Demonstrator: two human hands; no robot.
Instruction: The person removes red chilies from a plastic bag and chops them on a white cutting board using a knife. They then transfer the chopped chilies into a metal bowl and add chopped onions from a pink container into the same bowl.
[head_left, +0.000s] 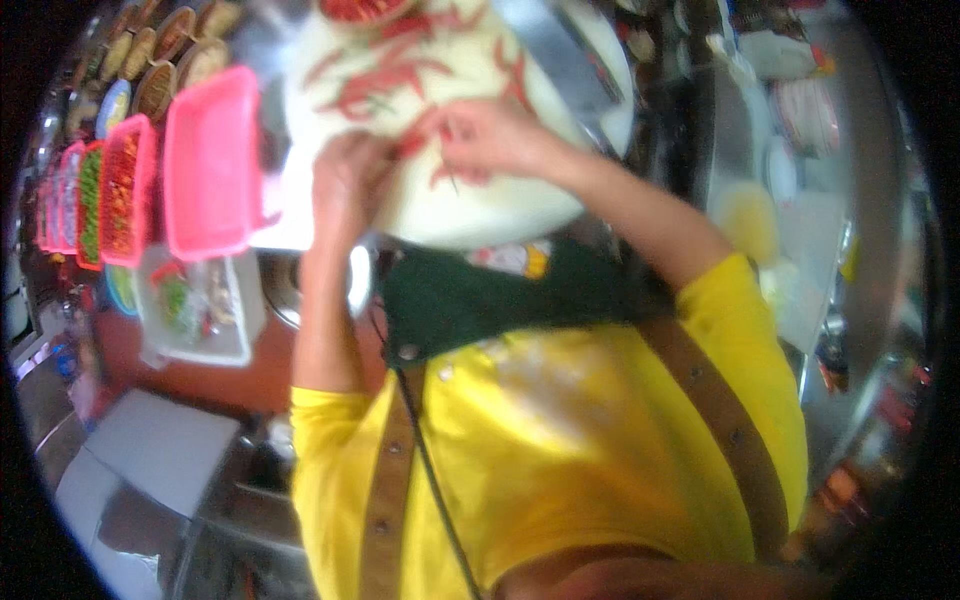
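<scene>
A round white cutting board (480, 217) lies before me, with several red chilli peppers (379, 82) scattered over it. My left hand (352, 176) is at the board's left side, its fingers curled on the end of a red chilli (410, 142) between my hands. Fingers bent, my right hand (487, 139) grips red chilli too; a thin stem hangs beneath it. Blur hides the exact fingertip contact. A cleaver (559, 56) with a broad steel blade rests on the board's upper right. At the top edge is a round container of red chillies (364, 9), partly cut off.
A pink plastic basket (211, 165) stands left of the board, beside baskets of chopped red (124, 195) and green (90, 202) food. Below is a white plastic bin (244, 315) holding bagged greens. Several bowls (156, 90) fill the upper left. A steel counter (806, 262) runs along the right.
</scene>
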